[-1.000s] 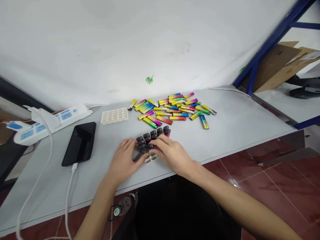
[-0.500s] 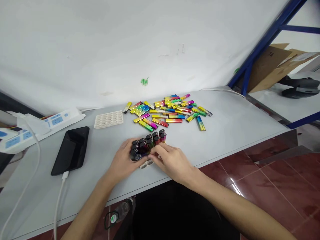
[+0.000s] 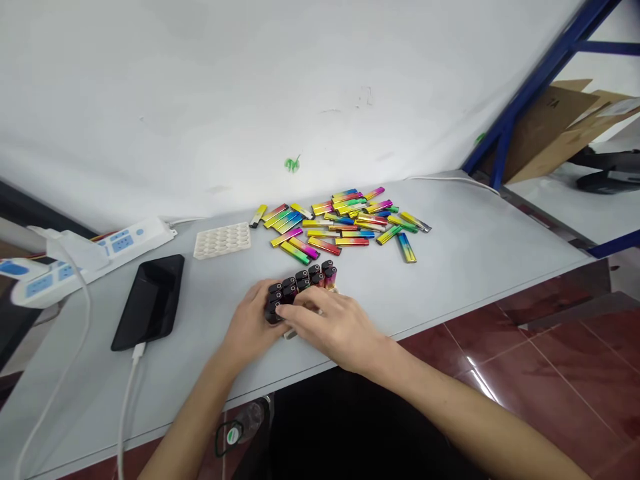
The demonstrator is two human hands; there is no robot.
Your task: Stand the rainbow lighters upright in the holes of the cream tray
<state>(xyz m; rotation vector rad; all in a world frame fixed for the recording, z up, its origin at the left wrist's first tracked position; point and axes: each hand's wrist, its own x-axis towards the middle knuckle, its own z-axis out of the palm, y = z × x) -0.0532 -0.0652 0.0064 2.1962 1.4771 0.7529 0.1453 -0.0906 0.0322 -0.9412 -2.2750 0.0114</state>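
Several lighters stand upright, black ends up, in close rows in a pale holder near the table's front edge. My left hand curls round the left end of this group, its thumb low at the front. Over the front row, my right hand has its thumb and fingertips closed at the front-left lighter. The right hand hides much of the holder. Behind both hands lies a loose spread of shiny multicoloured lighters.
A second pale holder with rows of slots lies left of the spread. Further left are a black phone on a white cable and a power strip. A white wall rises behind; blue rack posts and cardboard are at the right.
My right hand has shifted left over the front row. A lighter that lay tilted between both hands now appears upright at the row's left end. The view has moved slightly.
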